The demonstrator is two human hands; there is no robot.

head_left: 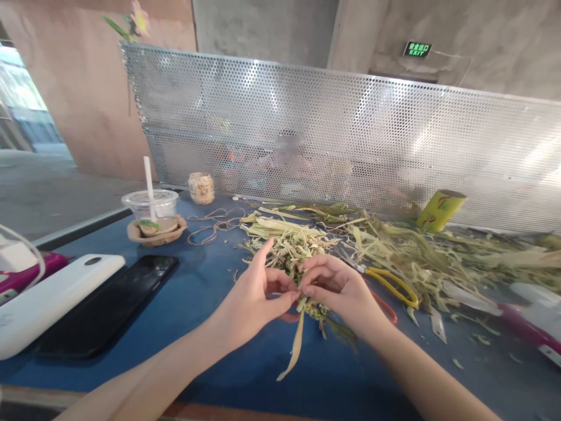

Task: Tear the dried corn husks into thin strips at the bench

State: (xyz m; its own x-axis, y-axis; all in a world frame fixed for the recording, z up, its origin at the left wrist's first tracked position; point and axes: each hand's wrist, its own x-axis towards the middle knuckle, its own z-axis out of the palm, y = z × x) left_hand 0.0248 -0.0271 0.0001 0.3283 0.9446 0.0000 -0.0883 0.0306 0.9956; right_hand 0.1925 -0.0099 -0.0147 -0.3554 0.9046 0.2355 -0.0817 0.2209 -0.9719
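In the middle of the blue table (193, 374) lies a bundle of dried plant strips (302, 242), which look like corn husk. Both hands meet at its near end. My left hand (258, 292) is closed in a pinch on the strips, one fingertip pointing up. From the right, my right hand (337, 286) pinches the same spot, its fingertips nearly touching the left ones. A pale loose strip (294, 354) hangs down toward me below the fingers. Scissors with a yellow handle loop (397, 283) and an orange one lie behind my right hand, partly hidden.
Left are a black phone (109, 307), a white power bank (56, 304), a plastic cup (160, 204) and twine (214, 225). Husk scraps (407, 251), a green can (440, 210) and a purple-handled tool (526, 330) lie right. A perforated metal screen (350, 123) bounds the back.
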